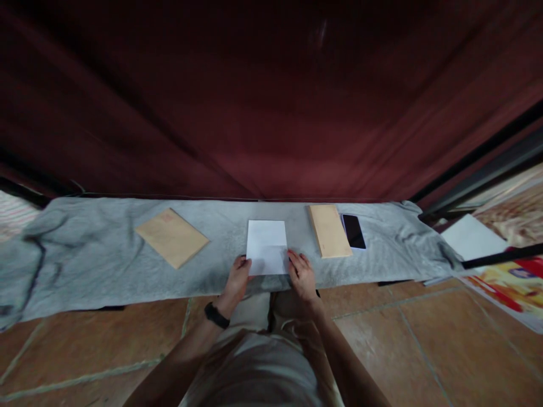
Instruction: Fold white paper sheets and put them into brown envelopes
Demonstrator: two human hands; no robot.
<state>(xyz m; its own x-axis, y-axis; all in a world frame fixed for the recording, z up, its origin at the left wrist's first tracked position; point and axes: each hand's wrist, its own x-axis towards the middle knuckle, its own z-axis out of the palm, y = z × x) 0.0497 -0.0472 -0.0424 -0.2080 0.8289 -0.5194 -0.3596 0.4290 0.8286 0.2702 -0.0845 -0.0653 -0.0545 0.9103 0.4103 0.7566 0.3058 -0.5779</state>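
A white sheet of paper [267,243] lies in front of me over the grey cloth, with its near edge toward my body. My left hand [238,277] pinches its lower left corner, thumb on top and fingers partly hidden beneath. At the lower right edge, my right hand [301,274] has its fingertips closed on the paper's side. To the right rests a stack of brown envelopes [331,230], and a dark-screened phone [354,231] touches or nearly touches it. Off to the left, one brown envelope [172,237] lies at a slant.
The grey cloth [106,282] covers a long narrow surface, wrinkled at both ends. Behind it rises a dark red curtain [263,141]. On the far right are dark metal bars [487,175], a white sheet-like item [473,237] and a colourful printed package [513,285]. Tiled floor [382,339] lies below.
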